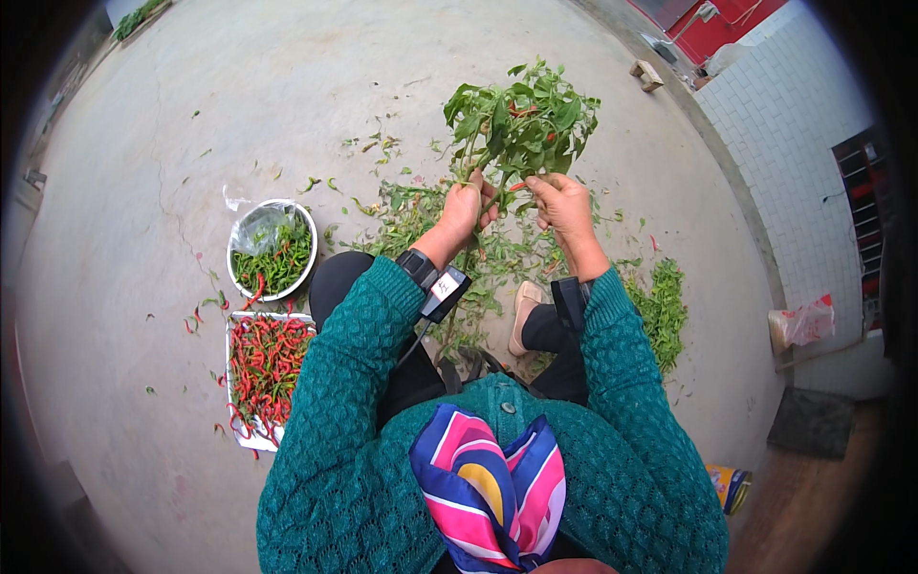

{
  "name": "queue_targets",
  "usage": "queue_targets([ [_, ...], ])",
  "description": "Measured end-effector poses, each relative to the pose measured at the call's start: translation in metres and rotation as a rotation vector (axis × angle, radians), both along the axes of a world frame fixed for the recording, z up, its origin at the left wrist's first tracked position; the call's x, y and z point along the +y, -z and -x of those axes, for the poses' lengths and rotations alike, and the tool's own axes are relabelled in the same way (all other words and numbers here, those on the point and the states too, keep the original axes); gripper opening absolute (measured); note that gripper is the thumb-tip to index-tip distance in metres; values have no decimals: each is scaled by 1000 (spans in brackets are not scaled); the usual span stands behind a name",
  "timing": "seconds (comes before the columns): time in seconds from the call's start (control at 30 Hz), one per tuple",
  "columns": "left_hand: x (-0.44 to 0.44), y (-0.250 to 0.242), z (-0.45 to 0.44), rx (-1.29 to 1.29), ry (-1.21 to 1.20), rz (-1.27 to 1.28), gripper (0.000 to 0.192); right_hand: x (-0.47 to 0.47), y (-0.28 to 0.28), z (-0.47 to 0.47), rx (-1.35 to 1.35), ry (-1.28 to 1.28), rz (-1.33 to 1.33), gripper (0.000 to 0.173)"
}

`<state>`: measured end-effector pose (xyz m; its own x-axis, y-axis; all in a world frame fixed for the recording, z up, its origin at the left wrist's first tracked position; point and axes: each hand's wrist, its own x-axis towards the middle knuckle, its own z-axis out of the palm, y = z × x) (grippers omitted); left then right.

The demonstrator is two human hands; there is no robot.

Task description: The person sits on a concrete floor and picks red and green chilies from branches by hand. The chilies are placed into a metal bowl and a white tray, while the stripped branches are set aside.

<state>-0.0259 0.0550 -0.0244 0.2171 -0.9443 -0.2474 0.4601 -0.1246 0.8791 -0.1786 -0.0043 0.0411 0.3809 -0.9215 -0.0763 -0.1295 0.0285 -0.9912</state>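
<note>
My left hand [465, 208] is closed around the stem of an uprooted or cut chili pepper plant [527, 118], whose leafy top points away from me. A few red chilies show among its leaves. Just right of the stem, my right hand [563, 204] pinches a red chili pepper [518, 186] between thumb and forefinger; whether it is still joined to the plant cannot be told. To the left stand a round white basin [313, 251] of green chilies with a clear plastic bag [264, 228] on them, and a white tray [231, 337] heaped with mostly red chilies.
Loose leaves and stems [409, 215] litter the concrete floor beneath my hands. A pile of green leaves [663, 308] lies at the right. Farther off are a small wooden stool [647, 74], a tiled wall [782, 107], a dark mat [812, 423] and a yellow and blue can [730, 488].
</note>
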Motion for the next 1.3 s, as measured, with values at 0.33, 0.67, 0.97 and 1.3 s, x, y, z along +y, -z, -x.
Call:
queue_targets([
  [0.33,2,-2,-4,18,3,-10,65,18,-8,21,-178,-232,-170,13],
  [0.67,5,-3,-2,2,72,-26,72,17,-36,32,2,-474,-88,16],
  [0.97,5,5,-3,-16,47,-106,74,14,-13,25,402,-158,678,17],
  [1.3,2,-8,13,33,60,-59,69,-14,1,16,-137,282,96,13],
])
